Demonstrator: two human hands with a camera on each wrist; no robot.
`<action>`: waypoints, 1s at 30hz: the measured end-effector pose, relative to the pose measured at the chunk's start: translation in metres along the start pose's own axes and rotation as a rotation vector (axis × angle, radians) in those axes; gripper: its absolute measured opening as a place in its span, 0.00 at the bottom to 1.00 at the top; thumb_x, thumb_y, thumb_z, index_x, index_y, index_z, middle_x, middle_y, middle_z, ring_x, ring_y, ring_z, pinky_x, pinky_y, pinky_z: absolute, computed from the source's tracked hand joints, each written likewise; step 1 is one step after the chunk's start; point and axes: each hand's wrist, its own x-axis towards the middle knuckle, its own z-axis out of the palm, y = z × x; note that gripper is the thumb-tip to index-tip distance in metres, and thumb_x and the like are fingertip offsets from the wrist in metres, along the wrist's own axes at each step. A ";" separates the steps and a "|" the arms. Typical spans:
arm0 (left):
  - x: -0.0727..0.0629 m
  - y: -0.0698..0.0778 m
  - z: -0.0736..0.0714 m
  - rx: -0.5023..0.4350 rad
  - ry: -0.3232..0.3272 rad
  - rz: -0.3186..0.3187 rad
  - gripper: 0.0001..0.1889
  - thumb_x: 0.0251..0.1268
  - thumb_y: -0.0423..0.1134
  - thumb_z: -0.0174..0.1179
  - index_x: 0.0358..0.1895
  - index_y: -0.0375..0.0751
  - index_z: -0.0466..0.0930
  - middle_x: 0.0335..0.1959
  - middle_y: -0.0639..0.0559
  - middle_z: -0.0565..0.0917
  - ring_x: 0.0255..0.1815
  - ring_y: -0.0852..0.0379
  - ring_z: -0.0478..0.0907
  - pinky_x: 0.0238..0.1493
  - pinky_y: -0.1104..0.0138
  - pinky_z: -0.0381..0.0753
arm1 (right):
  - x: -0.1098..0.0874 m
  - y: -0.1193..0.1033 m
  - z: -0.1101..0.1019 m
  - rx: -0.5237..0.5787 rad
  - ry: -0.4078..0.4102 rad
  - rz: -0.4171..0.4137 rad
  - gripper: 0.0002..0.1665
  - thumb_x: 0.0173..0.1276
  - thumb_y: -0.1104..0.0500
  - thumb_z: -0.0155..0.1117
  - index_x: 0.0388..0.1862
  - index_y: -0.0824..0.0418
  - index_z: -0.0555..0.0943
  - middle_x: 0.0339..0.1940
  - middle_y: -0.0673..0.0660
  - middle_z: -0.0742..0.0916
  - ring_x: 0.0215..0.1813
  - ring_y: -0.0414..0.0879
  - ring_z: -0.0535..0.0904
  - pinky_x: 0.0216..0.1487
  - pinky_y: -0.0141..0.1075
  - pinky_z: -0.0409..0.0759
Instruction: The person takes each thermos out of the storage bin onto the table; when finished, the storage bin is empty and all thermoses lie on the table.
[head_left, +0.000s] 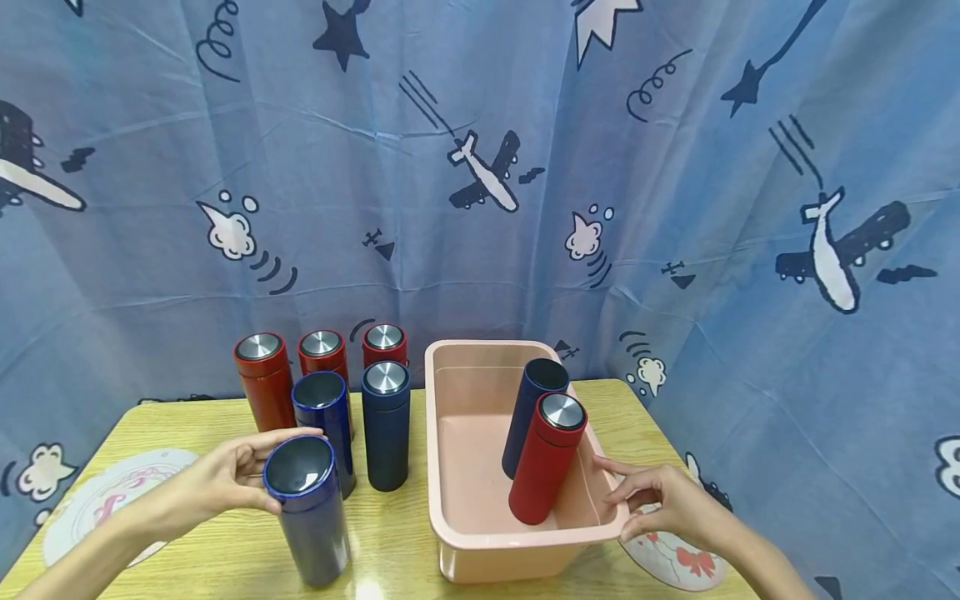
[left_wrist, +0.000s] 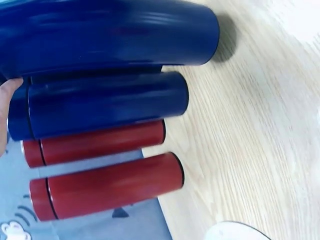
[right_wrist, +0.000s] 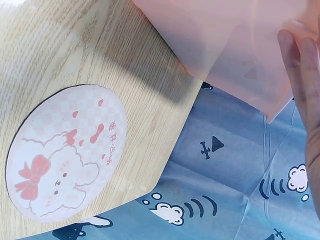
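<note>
In the head view my left hand point(head_left: 225, 479) grips a shiny blue thermos bottle point(head_left: 311, 517) round its lid, thumb on the near side and fingers behind. The bottle stands nearly upright at the table's front. Its blue side point(left_wrist: 110, 35) fills the top of the left wrist view. At the right, my right hand point(head_left: 663, 504) holds the near right rim of a pink plastic bin point(head_left: 454, 533). A red thermos bottle point(head_left: 543, 467) and a dark blue thermos bottle point(head_left: 525, 417) lean inside the bin on its right.
Behind the held bottle stand another shiny blue bottle point(head_left: 326, 425), a dark blue bottle point(head_left: 386, 442) and three red bottles, one at far left point(head_left: 266, 387). Round printed mats lie at left point(head_left: 82, 517) and right point(right_wrist: 65, 150). A blue curtain point(head_left: 360, 250) hangs behind the table.
</note>
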 end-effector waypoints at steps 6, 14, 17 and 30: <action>-0.012 0.002 -0.011 0.023 0.007 0.001 0.35 0.61 0.14 0.50 0.72 0.25 0.49 0.70 0.45 0.67 0.66 0.53 0.69 0.57 0.65 0.76 | 0.000 -0.001 0.000 -0.002 0.000 0.006 0.19 0.52 0.60 0.75 0.41 0.69 0.85 0.60 0.83 0.69 0.56 0.29 0.76 0.42 0.35 0.84; -0.027 0.007 -0.028 0.026 0.021 -0.026 0.35 0.61 0.13 0.47 0.73 0.28 0.49 0.68 0.43 0.70 0.65 0.54 0.70 0.53 0.60 0.79 | 0.000 0.001 0.000 -0.009 0.005 -0.009 0.19 0.52 0.61 0.75 0.41 0.69 0.85 0.59 0.83 0.69 0.56 0.31 0.77 0.41 0.36 0.84; -0.032 0.007 -0.036 0.034 0.021 -0.027 0.35 0.62 0.13 0.46 0.73 0.28 0.49 0.68 0.44 0.69 0.65 0.53 0.70 0.53 0.60 0.79 | -0.001 0.002 0.000 -0.015 0.009 -0.013 0.19 0.51 0.60 0.75 0.42 0.68 0.85 0.59 0.82 0.70 0.56 0.30 0.77 0.41 0.36 0.84; -0.044 0.013 -0.067 0.111 0.037 -0.032 0.36 0.61 0.12 0.45 0.73 0.27 0.48 0.66 0.46 0.73 0.57 0.47 0.77 0.51 0.61 0.80 | -0.002 0.001 0.000 -0.053 0.016 -0.007 0.20 0.51 0.58 0.76 0.42 0.67 0.86 0.60 0.80 0.71 0.56 0.27 0.75 0.41 0.34 0.84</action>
